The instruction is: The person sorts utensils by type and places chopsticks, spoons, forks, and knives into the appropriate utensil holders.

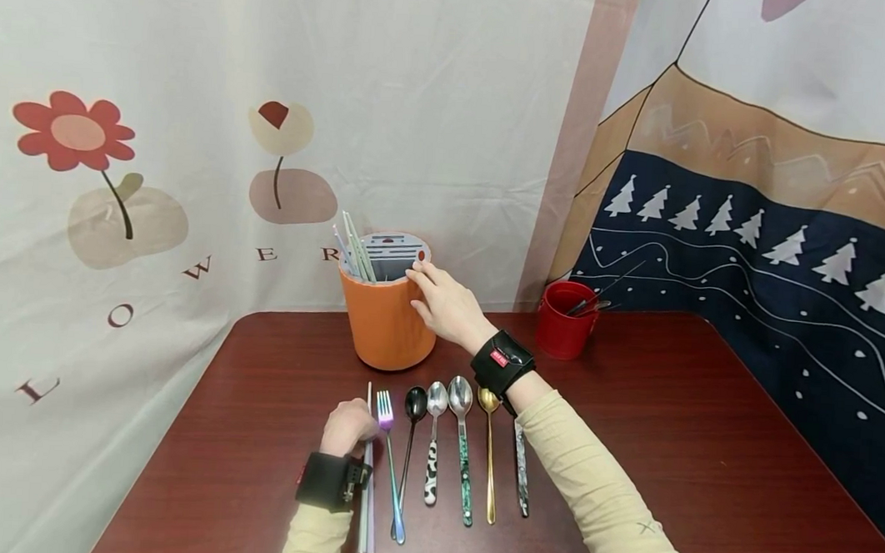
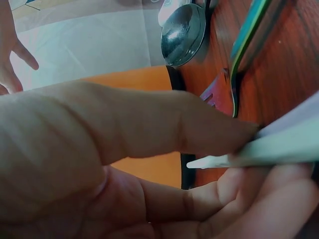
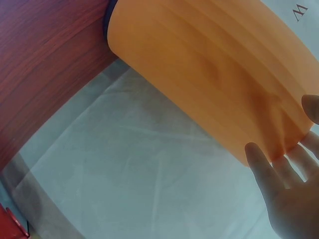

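Observation:
On the table my left hand (image 1: 348, 426) pinches a pair of pale chopsticks (image 1: 365, 519), one whitish green and one lilac, between thumb and fingers. The left wrist view shows a chopstick's thin tip (image 2: 202, 163) sticking out past the thumb. Just right of that hand lies a rainbow-coloured fork (image 1: 394, 483). Farther back stands an orange bucket (image 1: 387, 332) with several chopsticks (image 1: 359, 251) leaning at its left side. My right hand (image 1: 448, 306) touches the bucket's right rim, its fingers extended; in the right wrist view the fingers (image 3: 264, 172) lie along the rim.
Right of the fork lie a black spoon (image 1: 416, 404), a cow-print-handled spoon (image 1: 431, 476), a green-handled spoon (image 1: 464, 478), a gold spoon (image 1: 490, 471) and a grey patterned handle (image 1: 521, 473), its head hidden by my right wrist. A red bucket (image 1: 560, 329) holds thin utensils.

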`<state>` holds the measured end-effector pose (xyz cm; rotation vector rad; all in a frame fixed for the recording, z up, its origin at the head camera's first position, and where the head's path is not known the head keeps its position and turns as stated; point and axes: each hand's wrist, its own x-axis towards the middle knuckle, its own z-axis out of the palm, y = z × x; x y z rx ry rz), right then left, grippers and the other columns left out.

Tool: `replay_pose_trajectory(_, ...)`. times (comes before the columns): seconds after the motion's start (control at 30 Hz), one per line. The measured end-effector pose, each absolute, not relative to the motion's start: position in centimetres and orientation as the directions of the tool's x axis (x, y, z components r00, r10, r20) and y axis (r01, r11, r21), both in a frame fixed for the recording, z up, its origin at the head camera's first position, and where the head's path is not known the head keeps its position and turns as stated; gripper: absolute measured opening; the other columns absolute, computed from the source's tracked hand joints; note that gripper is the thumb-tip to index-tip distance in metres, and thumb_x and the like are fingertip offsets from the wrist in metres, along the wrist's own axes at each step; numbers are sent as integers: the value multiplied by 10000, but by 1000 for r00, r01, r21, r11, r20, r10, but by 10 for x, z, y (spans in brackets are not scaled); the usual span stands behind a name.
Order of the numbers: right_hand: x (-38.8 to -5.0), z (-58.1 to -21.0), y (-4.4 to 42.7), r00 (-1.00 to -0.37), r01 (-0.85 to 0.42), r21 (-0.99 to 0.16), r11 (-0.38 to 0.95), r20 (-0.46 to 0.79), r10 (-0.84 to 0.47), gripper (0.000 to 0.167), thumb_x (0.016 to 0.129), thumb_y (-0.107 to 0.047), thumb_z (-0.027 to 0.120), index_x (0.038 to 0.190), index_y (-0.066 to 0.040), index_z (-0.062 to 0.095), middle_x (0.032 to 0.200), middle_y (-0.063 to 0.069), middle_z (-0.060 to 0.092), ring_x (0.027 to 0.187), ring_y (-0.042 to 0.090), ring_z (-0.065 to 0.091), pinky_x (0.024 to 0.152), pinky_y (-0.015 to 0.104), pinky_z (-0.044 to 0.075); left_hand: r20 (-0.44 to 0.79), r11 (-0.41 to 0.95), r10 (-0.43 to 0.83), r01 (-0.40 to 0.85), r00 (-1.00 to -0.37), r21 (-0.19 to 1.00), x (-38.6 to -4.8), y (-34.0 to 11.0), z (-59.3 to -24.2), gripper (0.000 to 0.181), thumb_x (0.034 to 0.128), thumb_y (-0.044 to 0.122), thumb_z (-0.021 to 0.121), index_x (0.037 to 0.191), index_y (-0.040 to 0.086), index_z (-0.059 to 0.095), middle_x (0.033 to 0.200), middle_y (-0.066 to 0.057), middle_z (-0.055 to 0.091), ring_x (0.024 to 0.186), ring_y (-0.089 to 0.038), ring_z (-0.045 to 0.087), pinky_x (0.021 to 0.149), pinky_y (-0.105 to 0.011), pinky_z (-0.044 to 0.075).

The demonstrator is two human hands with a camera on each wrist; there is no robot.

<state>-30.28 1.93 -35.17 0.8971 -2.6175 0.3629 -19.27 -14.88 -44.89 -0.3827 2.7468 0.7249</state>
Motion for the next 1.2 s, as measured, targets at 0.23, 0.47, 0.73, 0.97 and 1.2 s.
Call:
replay_pose_trajectory(0.23, -302, -351, 19, -738, -631, -129, 765, 405, -540, 487, 961, -255, 557, 1417, -127, 446, 1511, 65, 387, 1382, 234, 401, 973, 401, 490, -336, 820, -178, -328, -925, 469, -192, -152, -449, 231, 761, 166, 757, 710, -2, 606, 551, -94, 584, 415, -134, 560, 387, -207, 426)
replay_pose_trajectory(0.47, -302, -352, 19, -735, -634, -124, 763, 404, -544, 491, 961, -264, 557, 1420, -133, 441, 1514, 57, 385, 1385, 231, 398, 953, 415, 501, -348, 800, -177, -340, -921, 494, -191, -156, -446, 258, 749, 173, 772, 688, 9, 583, 560, -94, 575, 431, -146, 571, 413, -233, 465)
replay_pose_trajectory(0.73, -301, -351, 19, -734, -636, -130, 761, 406, -544, 496, 960, -259, 559, 1422, -127, 439, 1514, 65, 383, 1387, 235, 395, 968, 409, 492, -298, 783, -137, -288, -945, 551, -186, -167, -434, 149, 796, 92, 663, 717, 11, 565, 570, -97, 589, 465, -178, 611, 465, -269, 463)
replay_pose_trajectory(0.97, -301, -352, 20, -734, -635, -127, 762, 406, -544, 495, 959, -255, 561, 1422, -126, 440, 1513, 68, 386, 1386, 232, 395, 967, 399, 494, -199, 795, -113, -208, -974, 570, -185, -180, -425, 185, 789, 45, 557, 607, 56, 530, 531, -84, 596, 487, -191, 640, 457, -250, 411)
replay_pose_trajectory(1.2, -301, -351, 20, -739, -635, -137, 760, 396, -546, 494, 961, -250, 557, 1424, -126, 436, 1515, 69, 378, 1380, 237, 402, 959, 398, 495, -176, 781, -114, -198, -978, 593, -178, -183, -409, 144, 855, 77, 547, 725, 21, 574, 622, -93, 589, 572, -220, 651, 516, -268, 418)
